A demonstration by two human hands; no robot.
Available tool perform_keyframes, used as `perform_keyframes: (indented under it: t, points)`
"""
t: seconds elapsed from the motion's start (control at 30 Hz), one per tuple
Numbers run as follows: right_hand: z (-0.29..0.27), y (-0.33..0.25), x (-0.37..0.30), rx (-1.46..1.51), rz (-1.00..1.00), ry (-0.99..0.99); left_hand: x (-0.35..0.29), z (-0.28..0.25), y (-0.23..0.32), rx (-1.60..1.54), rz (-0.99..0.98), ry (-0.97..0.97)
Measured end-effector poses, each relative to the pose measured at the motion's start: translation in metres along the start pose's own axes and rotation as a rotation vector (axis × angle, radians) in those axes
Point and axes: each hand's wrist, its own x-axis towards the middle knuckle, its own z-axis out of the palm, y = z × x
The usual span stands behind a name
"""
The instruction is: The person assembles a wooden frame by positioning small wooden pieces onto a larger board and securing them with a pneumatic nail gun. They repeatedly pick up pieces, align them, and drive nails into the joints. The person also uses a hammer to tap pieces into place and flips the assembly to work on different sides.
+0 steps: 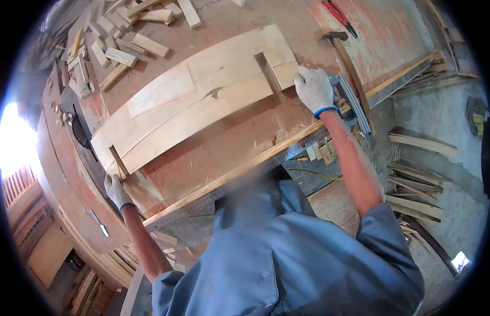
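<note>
A long, pale plywood panel [224, 87] lies aslant on the worn reddish workbench [224, 142]. It has a narrow notch near each end, a knot near its middle and a lighter rectangular patch on its left part. My left hand [116, 190], in a white knit glove, is closed at the panel's lower left corner beside the left notch. My right hand [314, 90], in a white glove with a blue cuff, grips the panel's right end beyond the wider notch. Its fingertips are partly hidden.
Several wood offcuts [121, 57] lie scattered at the far left. A hammer [337, 36] and red-handled pliers [340, 17] lie at the far right. A circular saw blade [79, 131] shows through the left side. A marked metal strip [218, 192] runs along the near edge.
</note>
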Motion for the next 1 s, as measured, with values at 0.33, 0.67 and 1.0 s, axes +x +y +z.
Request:
perform_keyframes:
  t: [0.33,0.67,1.0]
  points:
    - [0.006,0.035,0.022,0.298,0.15,-0.028,-0.054,0.004,0.018,0.4,-0.015,-0.061]
    - [0.0,0.03,0.013,0.177,0.055,0.014,-0.066,0.002,0.008,0.722,0.263,-0.166]
    - [0.027,0.034,0.012,-0.122,-0.109,0.154,-0.063,-0.008,-0.01,0.824,0.464,-0.046]
